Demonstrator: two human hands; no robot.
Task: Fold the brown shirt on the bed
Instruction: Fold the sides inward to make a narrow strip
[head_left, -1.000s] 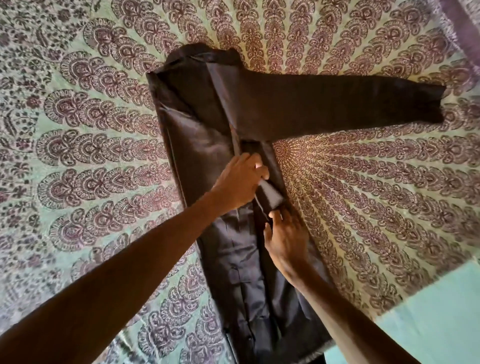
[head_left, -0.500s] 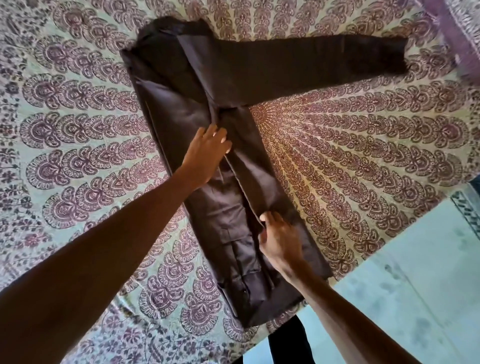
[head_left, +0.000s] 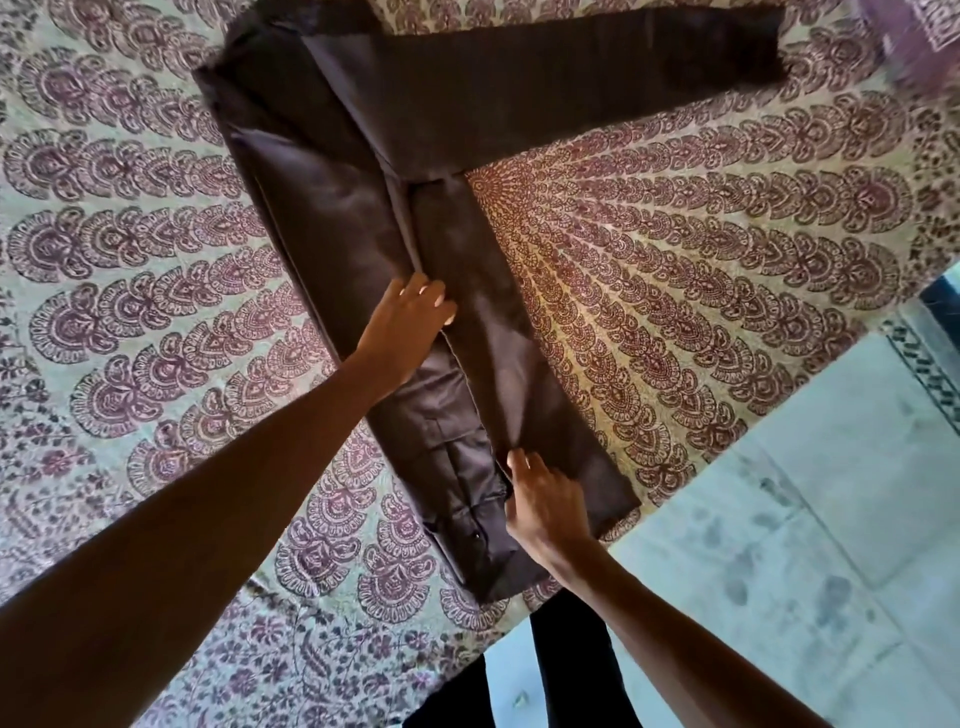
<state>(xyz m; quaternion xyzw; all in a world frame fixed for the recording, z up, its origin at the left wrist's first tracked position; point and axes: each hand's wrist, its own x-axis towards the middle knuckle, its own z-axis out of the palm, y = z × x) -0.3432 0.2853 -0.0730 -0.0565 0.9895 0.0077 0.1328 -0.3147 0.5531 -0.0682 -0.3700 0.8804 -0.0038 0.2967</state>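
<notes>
Moved: over the last second the raised flap between the hands has been laid flat, and the right hand (head_left: 545, 509) has slid toward the hem.
Bed (head_left: 156, 260): its patterned spread carries the work, and its near edge borders a pale floor (head_left: 779, 519).
Brown shirt (head_left: 332, 208): lies lengthwise on the bed, both sides turned in to a centre line.
Sleeve (head_left: 571, 78): stretched flat to the right, not yet folded.
Right panel (head_left: 498, 338): lies mostly smooth.
Left hand (head_left: 410, 327): its fingers are together, pressing the meeting edges mid-length and grasping nothing.
Right hand: pinches the right panel's edge near the hem, where creases fan out.
Doing it well: probably keep the middle pinned, draw the edge taut and straight toward the hem, and flatten those creases before the sleeve is turned in.
</notes>
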